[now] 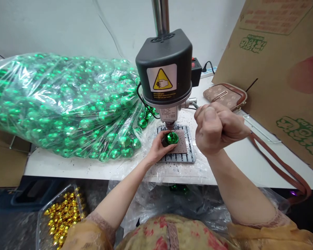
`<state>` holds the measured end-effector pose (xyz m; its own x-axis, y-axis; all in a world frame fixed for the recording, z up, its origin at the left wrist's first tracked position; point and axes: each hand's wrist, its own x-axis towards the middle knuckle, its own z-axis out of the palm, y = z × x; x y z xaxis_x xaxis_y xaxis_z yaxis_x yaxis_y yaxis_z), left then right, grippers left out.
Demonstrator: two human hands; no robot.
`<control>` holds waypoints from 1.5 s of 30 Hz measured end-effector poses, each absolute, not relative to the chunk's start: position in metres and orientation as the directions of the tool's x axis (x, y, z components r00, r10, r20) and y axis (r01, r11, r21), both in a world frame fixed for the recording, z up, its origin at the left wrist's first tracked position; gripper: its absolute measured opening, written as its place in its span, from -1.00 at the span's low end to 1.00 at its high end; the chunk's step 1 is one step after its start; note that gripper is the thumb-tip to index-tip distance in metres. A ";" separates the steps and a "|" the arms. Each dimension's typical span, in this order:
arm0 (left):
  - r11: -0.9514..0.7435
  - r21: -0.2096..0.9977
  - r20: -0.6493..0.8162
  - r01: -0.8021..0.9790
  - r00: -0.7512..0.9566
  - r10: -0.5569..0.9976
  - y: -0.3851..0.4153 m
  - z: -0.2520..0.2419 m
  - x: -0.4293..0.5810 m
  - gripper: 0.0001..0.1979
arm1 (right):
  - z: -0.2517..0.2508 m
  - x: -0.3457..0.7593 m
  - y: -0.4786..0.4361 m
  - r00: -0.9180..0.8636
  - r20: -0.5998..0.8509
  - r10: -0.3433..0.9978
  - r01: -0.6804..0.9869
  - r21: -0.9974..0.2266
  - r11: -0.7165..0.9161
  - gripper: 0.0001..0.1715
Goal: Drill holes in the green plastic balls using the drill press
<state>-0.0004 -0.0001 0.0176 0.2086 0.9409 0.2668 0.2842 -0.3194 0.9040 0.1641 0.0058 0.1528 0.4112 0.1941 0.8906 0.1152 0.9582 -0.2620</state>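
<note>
Under the chuck of a small black bench drill press [163,69], my left hand [160,147] pinches a shiny green faceted ball [172,138] between thumb and fingers. The ball sits over a brownish square board [182,142] on the slotted grey metal base [191,156]. My right hand [214,128] is closed in a fist at the press's feed lever [194,104]; most of the lever is hidden behind the fingers. The drill's tip is close above the ball, and I cannot tell whether it touches.
A big clear bag of green balls [67,107] fills the table's left side, with a few loose green balls [143,122] by its mouth. A strapped pouch [224,94] and cardboard box [281,69] are on the right. Below left is a clear bin of gold pieces [64,211].
</note>
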 end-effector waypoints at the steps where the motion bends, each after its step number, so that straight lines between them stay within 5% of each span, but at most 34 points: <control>1: -0.320 0.906 0.267 0.278 0.212 0.940 0.000 0.018 0.000 -0.42 | 0.152 0.164 0.007 0.410 0.894 0.179 0.118 -0.246 0.962 -0.40; 22: -0.316 0.923 0.269 0.222 0.216 0.938 -0.001 0.015 0.000 -0.40 | 0.129 0.166 0.009 0.346 0.937 0.054 0.127 -0.104 0.986 -0.45; 25: -0.318 0.924 0.275 0.213 0.207 0.939 0.001 0.013 0.001 -0.40 | 0.141 0.166 0.006 0.368 0.921 0.129 0.141 -0.192 0.971 -0.41; 28: -0.303 0.929 0.272 0.214 0.166 0.948 0.002 0.012 0.003 -0.42 | 0.169 0.166 0.004 0.410 0.855 0.318 0.159 -0.410 0.898 -0.37; 34: -0.376 0.843 0.430 0.385 -0.060 0.901 -0.042 0.012 -0.002 -0.50 | 0.206 0.169 0.011 0.353 0.833 0.426 0.125 -0.493 0.861 -0.31; 36: -0.528 0.729 0.569 0.435 0.042 0.821 -0.076 0.008 -0.007 -0.48 | 0.206 0.170 0.013 0.344 0.840 0.420 0.148 -0.490 0.859 -0.28; 39: -0.804 0.452 0.658 0.385 0.465 0.593 -0.128 -0.006 -0.014 -0.51 | 0.203 0.168 0.015 0.366 0.839 0.403 0.167 -0.485 0.859 -0.27; 42: -0.906 0.216 0.412 0.365 0.807 0.423 -0.161 -0.022 -0.018 -0.52 | 0.202 0.167 0.015 0.399 0.831 0.388 0.103 -0.461 0.881 -0.28; 45: -0.916 0.149 0.316 0.371 0.860 0.400 -0.168 -0.030 -0.020 -0.44 | 0.202 0.167 0.014 0.398 0.824 0.404 0.051 -0.460 0.887 -0.30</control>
<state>-0.0203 -0.1679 -0.0298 0.8602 0.4001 0.3162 0.3714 -0.9164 0.1490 0.1668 0.0144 0.2018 0.3976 0.4040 0.8239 0.0512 0.8867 -0.4595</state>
